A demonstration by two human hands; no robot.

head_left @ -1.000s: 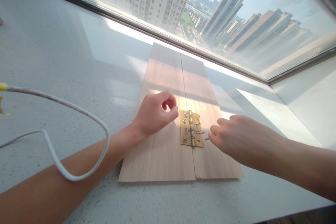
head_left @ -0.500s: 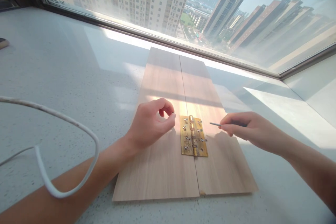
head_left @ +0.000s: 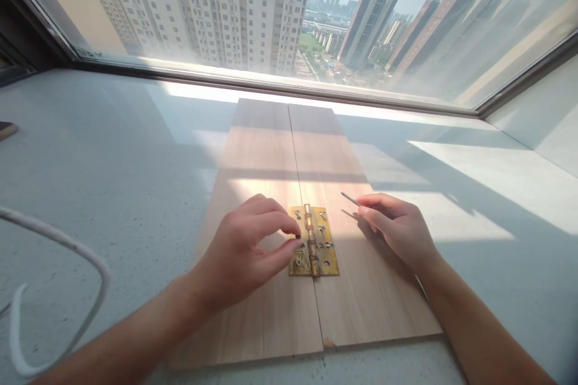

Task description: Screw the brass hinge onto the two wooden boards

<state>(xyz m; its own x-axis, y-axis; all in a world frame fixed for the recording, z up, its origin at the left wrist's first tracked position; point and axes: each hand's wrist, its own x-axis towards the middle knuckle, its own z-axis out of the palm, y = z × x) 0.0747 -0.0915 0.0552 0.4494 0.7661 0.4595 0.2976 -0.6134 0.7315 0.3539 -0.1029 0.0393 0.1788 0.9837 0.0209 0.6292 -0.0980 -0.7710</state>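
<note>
A brass butt hinge lies open across the seam between two light wooden boards. Several silver screws stand in its holes, while the hole at the lower right shows no screw. My left hand is over the hinge's left leaf, thumb and forefinger pinched on a tiny dark piece that looks like a screw, mostly covered by the fingertips. To the right, above the right board, my right hand grips a thin screwdriver with its shaft pointing up and left; the fingers hide its handle.
The boards rest on a speckled pale sill in front of a large window. A white cable loops at the left. A dark object sits at the far left edge.
My left hand has moved from beside the hinge to over its left leaf. My right hand has come closer to the hinge, and the screwdriver now tilts upward. The view has shifted too.
</note>
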